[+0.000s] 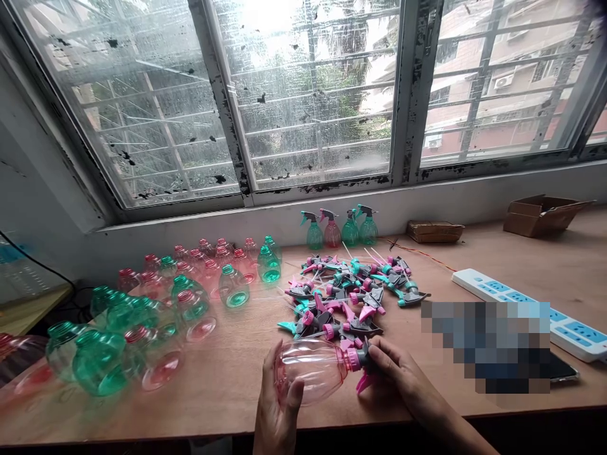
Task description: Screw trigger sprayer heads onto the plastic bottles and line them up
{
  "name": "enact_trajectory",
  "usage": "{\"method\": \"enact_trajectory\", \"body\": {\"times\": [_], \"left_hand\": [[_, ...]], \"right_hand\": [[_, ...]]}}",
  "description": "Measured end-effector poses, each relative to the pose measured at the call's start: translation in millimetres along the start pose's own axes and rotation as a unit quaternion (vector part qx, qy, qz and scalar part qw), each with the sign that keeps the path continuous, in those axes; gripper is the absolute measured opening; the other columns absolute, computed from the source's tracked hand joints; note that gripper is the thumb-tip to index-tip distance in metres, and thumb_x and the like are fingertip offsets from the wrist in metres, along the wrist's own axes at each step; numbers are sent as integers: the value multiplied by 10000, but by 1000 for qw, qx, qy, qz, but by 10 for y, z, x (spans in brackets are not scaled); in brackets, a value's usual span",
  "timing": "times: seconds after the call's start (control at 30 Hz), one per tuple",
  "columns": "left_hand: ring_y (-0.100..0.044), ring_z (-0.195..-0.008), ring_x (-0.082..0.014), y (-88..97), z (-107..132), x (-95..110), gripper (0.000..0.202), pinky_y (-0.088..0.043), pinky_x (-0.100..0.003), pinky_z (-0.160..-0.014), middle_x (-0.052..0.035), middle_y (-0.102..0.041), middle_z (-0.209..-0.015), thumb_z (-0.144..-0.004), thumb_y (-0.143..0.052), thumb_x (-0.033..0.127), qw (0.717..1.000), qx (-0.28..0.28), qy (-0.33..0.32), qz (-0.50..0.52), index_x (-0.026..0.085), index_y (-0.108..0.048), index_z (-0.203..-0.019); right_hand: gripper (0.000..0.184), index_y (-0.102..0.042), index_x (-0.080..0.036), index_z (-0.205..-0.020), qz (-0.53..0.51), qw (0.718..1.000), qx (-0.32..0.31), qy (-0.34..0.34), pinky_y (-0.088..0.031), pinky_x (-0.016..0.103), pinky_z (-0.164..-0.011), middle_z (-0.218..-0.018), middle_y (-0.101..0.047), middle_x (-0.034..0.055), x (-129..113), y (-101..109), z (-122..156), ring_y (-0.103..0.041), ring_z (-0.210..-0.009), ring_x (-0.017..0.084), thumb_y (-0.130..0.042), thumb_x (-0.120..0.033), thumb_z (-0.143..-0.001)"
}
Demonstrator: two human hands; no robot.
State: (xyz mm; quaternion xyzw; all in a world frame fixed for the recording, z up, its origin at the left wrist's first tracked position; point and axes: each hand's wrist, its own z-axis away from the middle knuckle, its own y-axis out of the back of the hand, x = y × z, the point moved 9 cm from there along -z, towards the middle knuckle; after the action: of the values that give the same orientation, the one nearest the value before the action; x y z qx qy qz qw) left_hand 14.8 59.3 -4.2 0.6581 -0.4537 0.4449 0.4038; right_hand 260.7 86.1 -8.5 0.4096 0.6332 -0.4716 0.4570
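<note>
A clear pink plastic bottle point(310, 370) lies sideways in the air over the table's front edge, its neck pointing right. My left hand point(279, 398) is wrapped round its base end. At the neck sits a pink and grey spray head point(353, 360), and my right hand point(393, 373) grips it by the grey part. Whether the collar is fully screwed on I cannot tell. Just behind my hands spreads a heap of loose spray heads point(339, 297) in pink, teal and grey, some with thin tubes.
Several open green bottles point(99, 363) and pink bottles point(206, 319) stand at the left. Several bottles with spray heads point(332, 230) line the wall below the window. To the right are a power strip point(526, 309), a blurred-out flat device point(559, 370) and cardboard boxes point(540, 218).
</note>
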Motion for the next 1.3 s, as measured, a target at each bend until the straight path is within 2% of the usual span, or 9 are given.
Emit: {"method": "enact_trajectory", "body": {"times": [0.1,0.27,0.37,0.5,0.6,0.8,0.93,1.1,1.3], "left_hand": [[-682,-1175,-377,-47,30,47,803,-535,-484,-1040,-162,-657,-1373,-834,-630,696,1000,-24,0,-20,216,-467,-1457],[-641,-1253,-382,-141,69,153,863,-553,-480,-1041,-135,-672,-1384,-780,-700,692,996,-69,-46,10,262,-458,-1487],[-651,-1242,-366,-137,65,127,863,-564,-473,-1030,-112,-677,-1381,-776,-722,676,996,-72,-43,19,302,-444,-1502],[-650,-1233,-350,-108,55,135,735,-582,-423,-1001,-90,-656,-1408,-777,-738,649,996,-71,-54,7,307,-564,-1404],[-682,-1168,-340,-96,50,135,711,-595,-404,-974,-97,-639,-1421,-763,-755,647,996,-72,-54,6,290,-602,-1357],[-676,-1175,-354,-114,54,113,741,-582,-435,-991,-111,-628,-1435,-758,-737,678,995,-86,-47,1,289,-573,-1367],[-690,-1148,-373,-135,57,113,860,-577,-469,-997,-124,-642,-1412,-677,-769,728,994,-102,-41,8,296,-545,-1386],[-694,-1119,-348,-153,48,90,919,-537,-490,-1055,-101,-655,-1397,-573,-908,614,993,-114,-26,18,329,-553,-1371],[-713,-1092,-338,-161,42,51,892,-567,-461,-1023,-97,-694,-1321,-566,-949,510,992,-115,7,51,311,-580,-1353]], "right_hand": [[385,-632,-201,-770,-23,1000,18,10,-385,272,-664,-723,-578,-26,74,69,-30,-488,-693,166,-647,-547,-939],[342,-669,-196,-842,-46,999,13,11,-385,288,-702,-748,-593,-12,151,92,-39,-488,-727,180,-600,-498,-986],[332,-681,-196,-866,-44,999,10,13,-381,290,-700,-748,-590,-13,142,83,-41,-485,-725,180,-582,-484,-1001],[347,-693,-195,-905,-25,1000,1,15,-385,298,-712,-753,-584,-12,111,51,-45,-498,-741,188,-549,-491,-1015],[375,-684,-191,-864,-12,1000,2,11,-394,301,-710,-757,-595,-7,92,47,-35,-504,-735,192,-554,-513,-1005],[371,-687,-199,-859,-20,1000,5,7,-422,303,-717,-764,-628,-3,78,48,-23,-539,-738,200,-570,-526,-990],[355,-688,-205,-883,-26,1000,6,6,-442,303,-728,-749,-635,-4,88,53,-40,-556,-735,199,-566,-519,-996],[329,-661,-209,-874,-45,999,29,4,-484,286,-732,-821,-697,6,56,77,-40,-609,-729,175,-641,-527,-955],[387,-660,-190,-874,-102,993,23,-52,-491,254,-577,-745,-722,5,109,12,-22,-697,-626,178,-689,-575,-900]]}}
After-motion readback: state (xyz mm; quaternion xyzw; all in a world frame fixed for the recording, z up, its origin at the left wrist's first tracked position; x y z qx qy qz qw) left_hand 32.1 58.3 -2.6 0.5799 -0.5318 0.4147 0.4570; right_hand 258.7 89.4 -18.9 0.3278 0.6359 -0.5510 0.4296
